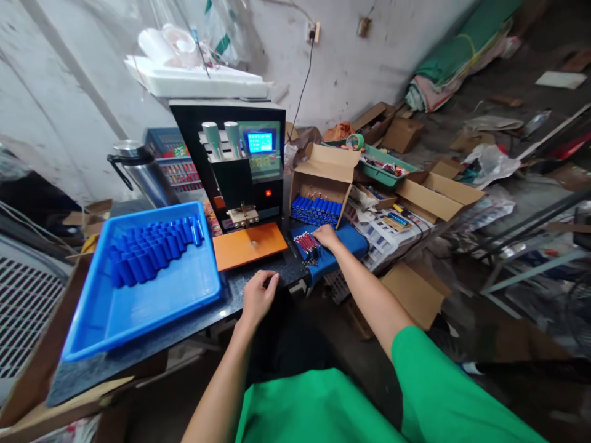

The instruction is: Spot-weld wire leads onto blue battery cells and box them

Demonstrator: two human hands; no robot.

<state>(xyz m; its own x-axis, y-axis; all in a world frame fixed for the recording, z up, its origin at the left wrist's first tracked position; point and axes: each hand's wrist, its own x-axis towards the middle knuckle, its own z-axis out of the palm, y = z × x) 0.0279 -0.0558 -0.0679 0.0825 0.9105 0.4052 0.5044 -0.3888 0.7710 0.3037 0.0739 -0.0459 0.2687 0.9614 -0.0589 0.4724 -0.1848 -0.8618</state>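
Note:
My right hand (327,236) reaches forward to a bunch of short red and black wires (306,245) with white tips, laid on a blue cloth (344,243). Its fingers are drawn together at the white tips; whether a wire is between them is too small to tell. Close to the table's front edge, my left hand (259,298) is held with curled fingers, the thumb near the forefinger. Its fingertips are partly hidden, and I cannot make out anything in them. Just beyond it lies an orange plate (249,245), in front of a black spot welder (240,178) with a lit blue screen.
A blue tray (152,323) with rows of blue cylindrical cells (148,252) stands at left. An open cardboard box (329,161) of similar blue cells (316,209) is behind the wires. A steel flask (143,172) stands behind the tray. A green tray (388,175) and cartons crowd the right.

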